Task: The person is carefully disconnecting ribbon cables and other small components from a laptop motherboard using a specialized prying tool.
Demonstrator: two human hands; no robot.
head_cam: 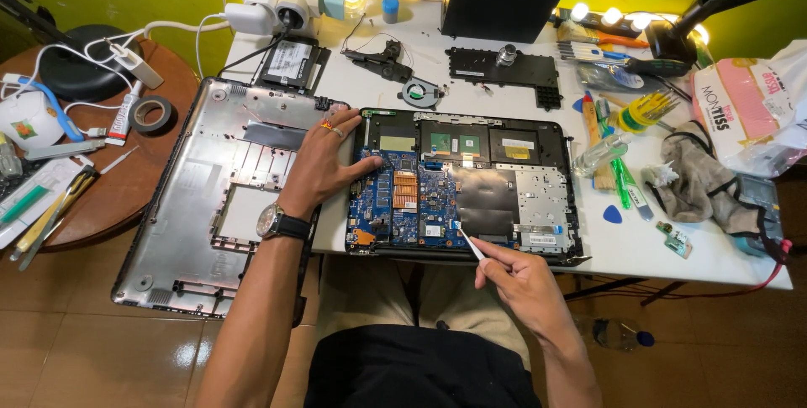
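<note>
Tape roll [152, 113] and glue tube [124, 114] sit on the round side table at far left, beside the removed silver bottom cover [202, 206] — already off. Next, the left hand [324, 160] lies flat, fingers spread, pressing the left edge of the opened laptop [471, 181] at mid-table. Its blue motherboard [403, 202] is exposed but not yet lifted out. The right hand [521, 278] pinches a thin white spudger [471, 244], tip at the board's lower edge — fan [420, 91] and tools lie beyond.
</note>
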